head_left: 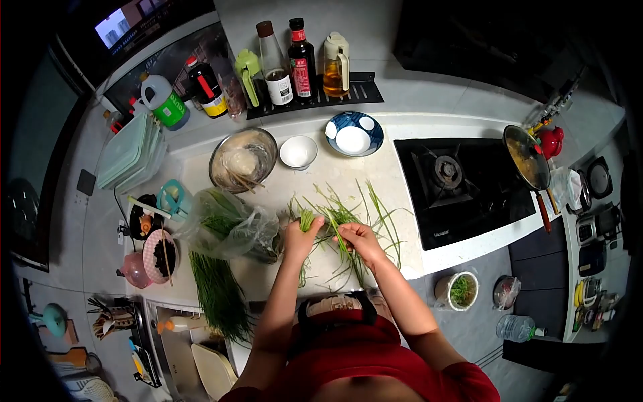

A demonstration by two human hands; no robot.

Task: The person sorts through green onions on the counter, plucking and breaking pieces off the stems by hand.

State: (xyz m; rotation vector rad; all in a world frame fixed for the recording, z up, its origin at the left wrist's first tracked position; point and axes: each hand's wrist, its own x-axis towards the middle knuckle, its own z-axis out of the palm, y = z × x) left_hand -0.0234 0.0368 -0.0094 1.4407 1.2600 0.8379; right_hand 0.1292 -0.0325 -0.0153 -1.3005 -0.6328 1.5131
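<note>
My left hand point(299, 241) is closed round a small bunch of green chives point(307, 220), with the cut ends showing above the thumb. Close by on the right, my right hand point(360, 242) pinches some thin chive stalks near their ends. Loose chives point(376, 208) lie scattered on the pale counter under and beyond both hands. To the left, a clear plastic bag point(234, 231) holds more greens, and a thick bundle of long chives point(218, 291) hangs over the counter's front edge.
Behind the hands stand a metal bowl of dough point(242, 161) with chopsticks, a white bowl point(298, 153) and a blue patterned bowl point(353, 135). A gas hob point(462, 194) is at right, with a pan point(526, 157). A bin point(457, 291) stands on the floor.
</note>
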